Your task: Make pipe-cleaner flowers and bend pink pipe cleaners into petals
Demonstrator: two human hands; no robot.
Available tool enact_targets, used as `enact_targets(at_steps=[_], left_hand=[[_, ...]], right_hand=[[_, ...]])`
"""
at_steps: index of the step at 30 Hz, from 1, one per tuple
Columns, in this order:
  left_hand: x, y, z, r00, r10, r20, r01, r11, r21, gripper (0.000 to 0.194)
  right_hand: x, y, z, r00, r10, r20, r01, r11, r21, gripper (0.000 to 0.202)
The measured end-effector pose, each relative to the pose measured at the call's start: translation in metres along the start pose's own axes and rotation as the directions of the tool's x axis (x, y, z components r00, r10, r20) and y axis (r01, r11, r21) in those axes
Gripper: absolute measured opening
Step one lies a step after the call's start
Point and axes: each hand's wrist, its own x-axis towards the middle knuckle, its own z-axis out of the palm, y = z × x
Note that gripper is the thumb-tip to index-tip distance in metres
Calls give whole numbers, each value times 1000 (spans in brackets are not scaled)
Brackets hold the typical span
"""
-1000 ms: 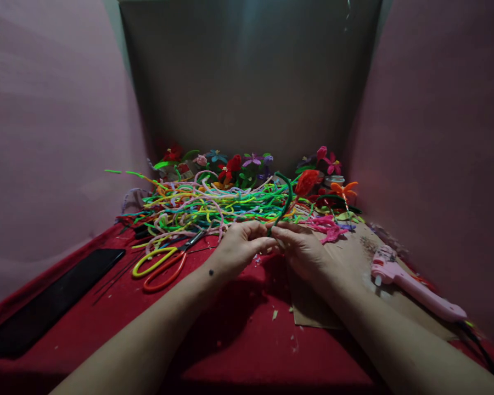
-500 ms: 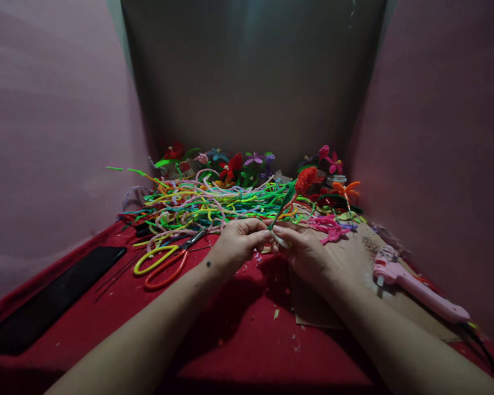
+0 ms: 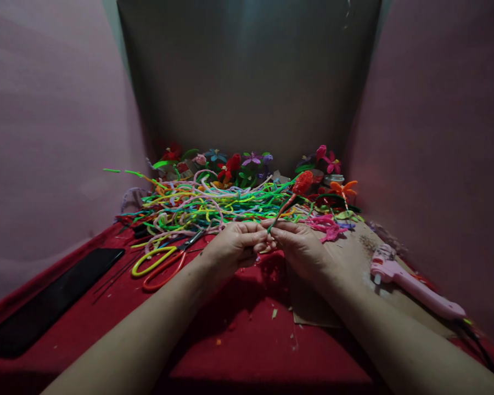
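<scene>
Between my fingertips is a pipe-cleaner flower with a fuzzy red-orange head and a thin stem, green near its lower end. My left hand pinches the stem's low end, thumb against the curled fingers. Right beside it, my right hand grips the same stem between thumb and index finger. The flower head leans up and to the right, away from me. Behind the hands spreads a loose heap of colourful pipe cleaners. The stem's very tip is hidden by my fingers.
Scissors with yellow and red handles lie left of my hands, near a black phone-like slab. A pink glue gun rests on cardboard at right. Finished flowers stand at the back, and pink pieces lie nearby.
The flower's stem has turned slightly between my fingers; the green leaf-like strip beside it no longer shows. My right thumb has shifted, and the pale piece under it is out of sight.
</scene>
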Motion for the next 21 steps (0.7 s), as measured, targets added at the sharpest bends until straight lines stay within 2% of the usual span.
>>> enact_targets(at_steps=[2, 3, 4, 6, 8, 9, 10, 12, 14, 17, 19, 21], left_hand=[[0, 0, 5, 985, 118, -127, -86, 969, 231, 20], [0, -1, 7, 959, 217, -182, -132, 911, 390, 19], [0, -4, 8, 918, 334, -214, -166, 813, 558, 16], [0, -11, 7, 822, 542, -175, -171, 528, 832, 13], [1, -18, 4, 761, 646, -65, -144, 265, 954, 18], [2, -20, 2, 749, 662, -19, -142, 188, 972, 21], [2, -22, 1, 743, 670, 4, -148, 158, 976, 22], [3, -21, 0, 746, 665, -23, -161, 214, 963, 22], [2, -15, 3, 773, 626, -105, -185, 380, 906, 19], [0, -3, 8, 850, 489, -196, -218, 665, 714, 17], [-2, 3, 10, 895, 386, -222, -201, 795, 573, 20], [-4, 6, 10, 928, 288, -236, -161, 882, 443, 21]], right_hand=[[1, 2, 0, 998, -26, -58, 25, 999, -22, 13], [1, 3, 0, 996, -45, -83, 42, 999, -35, 10], [1, 4, 1, 993, -63, -102, 58, 997, -50, 8], [0, 4, 3, 990, -84, -116, 74, 993, -88, 8], [-2, 3, 7, 989, -91, -116, 76, 989, -127, 10], [-2, 2, 9, 989, -96, -114, 80, 987, -142, 10], [-3, 1, 11, 988, -107, -110, 90, 985, -150, 10], [-4, -1, 14, 988, -124, -96, 108, 982, -154, 9], [-5, -2, 14, 990, -116, -78, 102, 982, -158, 10], [-5, -1, 12, 994, -88, -68, 74, 980, -184, 15], [-5, 0, 10, 993, -98, -61, 83, 972, -220, 17], [-4, 1, 8, 992, -117, -53, 100, 962, -253, 16]])
